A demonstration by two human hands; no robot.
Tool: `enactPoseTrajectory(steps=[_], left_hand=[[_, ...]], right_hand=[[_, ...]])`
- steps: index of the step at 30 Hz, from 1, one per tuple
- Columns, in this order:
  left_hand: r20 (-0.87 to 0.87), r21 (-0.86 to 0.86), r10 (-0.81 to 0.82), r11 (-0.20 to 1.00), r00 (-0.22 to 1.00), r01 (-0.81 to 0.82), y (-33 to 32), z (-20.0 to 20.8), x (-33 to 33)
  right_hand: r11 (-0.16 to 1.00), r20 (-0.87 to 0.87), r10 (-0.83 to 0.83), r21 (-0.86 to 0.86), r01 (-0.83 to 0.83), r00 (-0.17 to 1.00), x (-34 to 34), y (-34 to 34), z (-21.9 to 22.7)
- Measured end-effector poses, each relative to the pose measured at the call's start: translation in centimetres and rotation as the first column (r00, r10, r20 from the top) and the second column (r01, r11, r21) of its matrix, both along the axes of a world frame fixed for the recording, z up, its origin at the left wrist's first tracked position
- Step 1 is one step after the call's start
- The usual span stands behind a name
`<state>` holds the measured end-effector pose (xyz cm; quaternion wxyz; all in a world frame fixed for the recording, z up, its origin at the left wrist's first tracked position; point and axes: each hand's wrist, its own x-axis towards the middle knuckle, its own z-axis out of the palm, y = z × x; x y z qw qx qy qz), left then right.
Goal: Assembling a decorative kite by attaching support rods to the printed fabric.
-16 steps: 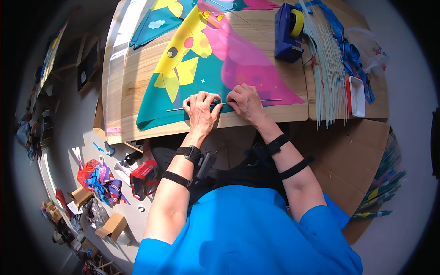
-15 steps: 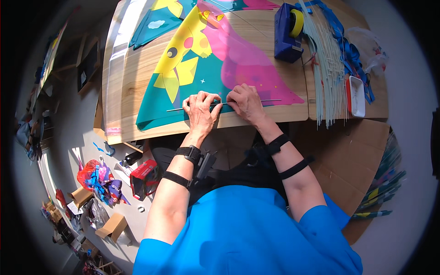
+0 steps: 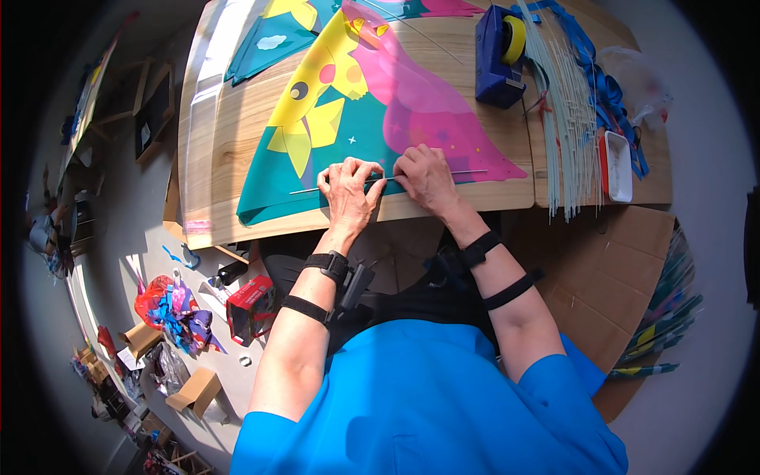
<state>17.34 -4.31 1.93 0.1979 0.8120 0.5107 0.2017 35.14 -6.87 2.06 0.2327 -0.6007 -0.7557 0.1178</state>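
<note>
A triangular kite sail (image 3: pixel 435 111) in green, yellow and pink, printed with cartoon shapes, lies spread on the wooden table (image 3: pixel 214 150) with its wide edge toward me. Across its lower part runs a thin rod (image 3: pixel 467 172), sticking out past both of my hands. My left hand (image 3: pixel 347 190) has the rod pinched between thumb and fingers near its middle. Close beside it, my right hand (image 3: pixel 428 179) pinches the same rod, fingers curled and knuckles up. What the curled fingertips do underneath is hidden.
Behind the sail lie more printed sails (image 3: pixel 273 39). To the right stand a blue tape dispenser (image 3: pixel 499 59), a bundle of pale thin rods (image 3: pixel 564 119), blue ribbon (image 3: pixel 606 95) and a white tray (image 3: pixel 618 166). Cardboard (image 3: pixel 594 269) sits below the table's right edge; a red box (image 3: pixel 250 307) is at lower left.
</note>
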Motion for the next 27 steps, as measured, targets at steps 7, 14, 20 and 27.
enactPoseTrajectory(steps=[7, 14, 20, 27], left_hand=[[0.004, 0.011, 0.005, 1.000, 1.000, -0.005, 0.0, -0.2, 0.0], [0.011, -0.018, -0.001, 1.000, 1.000, 0.001, 0.0, -0.1, -0.1], [0.014, -0.012, -0.012, 1.000, 1.000, 0.012, -0.1, 0.1, -0.2], [0.007, -0.013, -0.010, 1.000, 1.000, 0.010, -0.1, 0.1, -0.1]], right_hand=[[0.995, 0.195, 0.014, 0.095, -0.033, 0.981, -0.6, 0.3, -1.0], [0.996, 0.040, 0.011, 0.085, -0.014, 0.999, -0.3, 0.0, -0.5], [0.999, 0.045, 0.011, 0.043, -0.013, 0.999, -0.3, 0.1, -0.2], [1.000, 0.026, 0.011, -0.004, -0.011, 1.000, -0.1, 0.3, 0.3]])
